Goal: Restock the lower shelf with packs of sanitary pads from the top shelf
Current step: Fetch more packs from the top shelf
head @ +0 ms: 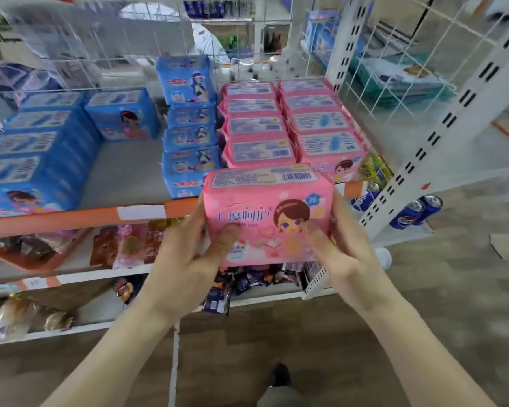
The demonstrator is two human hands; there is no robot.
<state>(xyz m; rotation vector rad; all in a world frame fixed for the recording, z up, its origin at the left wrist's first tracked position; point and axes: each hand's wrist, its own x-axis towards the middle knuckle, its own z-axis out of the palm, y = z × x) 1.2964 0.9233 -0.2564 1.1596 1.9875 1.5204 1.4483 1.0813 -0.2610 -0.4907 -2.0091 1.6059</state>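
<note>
A pink pack of sanitary pads (265, 210) with a cartoon girl on its front hangs in front of the shelf's orange edge (86, 215). My left hand (188, 254) grips its left side, thumb on the front. My right hand (338, 254) grips its right side the same way. Just behind it, two rows of pink packs (288, 124) fill the right part of the shelf. A row of blue packs (190, 127) runs beside them, and more blue packs (33, 148) fill the left. Bare shelf floor (124, 171) shows between the blue groups.
White wire mesh (86, 54) backs the shelf, and a white slotted upright (441, 133) slants down at the right. Lower shelves hold snack packets (124, 245) and dark packets (247, 277). Blue soda cans (415, 212) lie low at the right. Brown floor lies below.
</note>
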